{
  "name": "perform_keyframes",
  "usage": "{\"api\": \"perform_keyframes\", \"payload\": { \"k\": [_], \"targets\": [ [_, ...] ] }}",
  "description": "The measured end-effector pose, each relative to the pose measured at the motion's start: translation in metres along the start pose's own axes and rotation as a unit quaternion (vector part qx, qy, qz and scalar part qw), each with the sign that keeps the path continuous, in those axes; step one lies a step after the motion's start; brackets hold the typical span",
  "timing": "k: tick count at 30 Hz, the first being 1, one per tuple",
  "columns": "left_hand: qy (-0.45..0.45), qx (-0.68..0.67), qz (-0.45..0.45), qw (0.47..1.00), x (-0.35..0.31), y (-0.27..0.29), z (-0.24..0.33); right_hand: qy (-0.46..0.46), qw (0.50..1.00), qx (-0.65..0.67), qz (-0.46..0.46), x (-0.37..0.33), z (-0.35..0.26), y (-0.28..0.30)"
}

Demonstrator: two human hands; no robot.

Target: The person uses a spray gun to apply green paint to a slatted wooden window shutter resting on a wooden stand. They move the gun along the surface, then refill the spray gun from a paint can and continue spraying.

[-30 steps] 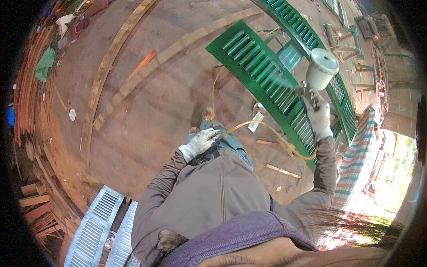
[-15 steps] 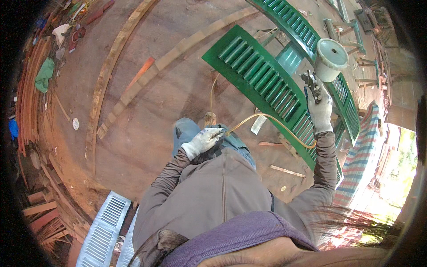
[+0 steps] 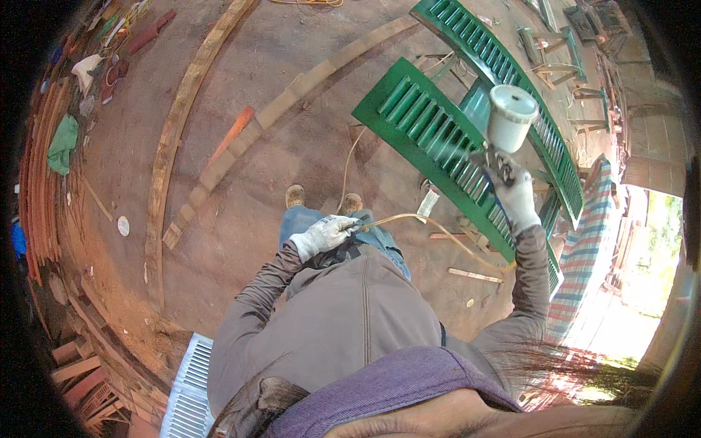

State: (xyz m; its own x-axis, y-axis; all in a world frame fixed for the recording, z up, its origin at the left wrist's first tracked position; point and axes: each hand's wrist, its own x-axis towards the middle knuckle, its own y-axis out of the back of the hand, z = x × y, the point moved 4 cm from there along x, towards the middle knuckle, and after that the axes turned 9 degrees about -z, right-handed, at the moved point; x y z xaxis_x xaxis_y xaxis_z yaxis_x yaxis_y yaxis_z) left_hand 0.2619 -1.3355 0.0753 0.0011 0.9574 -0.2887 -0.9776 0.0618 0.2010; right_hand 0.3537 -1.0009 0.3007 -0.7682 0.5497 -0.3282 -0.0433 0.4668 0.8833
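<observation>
My right hand [image 3: 517, 197], in a pale work glove, is wrapped round a spray gun [image 3: 499, 165] with a whitish paint cup [image 3: 510, 125] on top. A faint mist spreads leftward from its nozzle over a slatted green louvred panel [image 3: 380, 109]. The gun hangs just above this panel's slats, apart from them. In front of my waist, my gloved left hand [image 3: 320, 238] is closed on a yellowish air hose [image 3: 409, 216], which curves across to my right forearm. What lies under the left fingers is partly hidden.
Beyond the near panel lies a second green louvred panel [image 3: 540, 98]. Long wooden beams [image 3: 168, 146] cross the brown floor at left. Trestles [image 3: 558, 62] stand far right, by a striped sheet [image 3: 580, 255]. A pale louvred panel [image 3: 186, 398] lies behind me at lower left.
My right hand and the spray gun have shifted lower and slightly left, with the cup tipped leftward. Mist now shows at the nozzle. My left hand keeps its grip at my waist.
</observation>
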Motion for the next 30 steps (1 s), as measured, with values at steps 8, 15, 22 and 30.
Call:
{"api": "perform_keyframes", "payload": {
  "k": [8,15,22,30],
  "targets": [
    [-0.021,-0.04,-0.01,0.999,-0.01,0.017,-0.023,0.134,0.973,-0.059,0.181,0.028,-0.028,0.012],
    [-0.022,0.0,-0.02,1.0,-0.018,0.031,-0.026,0.037,0.991,0.114,-0.057,-0.016,-0.056,-0.004],
    [-0.032,-0.013,-0.022,0.999,-0.01,0.04,-0.025,0.003,0.999,-0.01,0.046,0.03,-0.06,0.0],
    [-0.002,-0.033,0.02,0.999,-0.017,0.058,-0.027,0.054,0.989,-0.05,0.13,0.041,-0.057,0.002]
  ]
}}
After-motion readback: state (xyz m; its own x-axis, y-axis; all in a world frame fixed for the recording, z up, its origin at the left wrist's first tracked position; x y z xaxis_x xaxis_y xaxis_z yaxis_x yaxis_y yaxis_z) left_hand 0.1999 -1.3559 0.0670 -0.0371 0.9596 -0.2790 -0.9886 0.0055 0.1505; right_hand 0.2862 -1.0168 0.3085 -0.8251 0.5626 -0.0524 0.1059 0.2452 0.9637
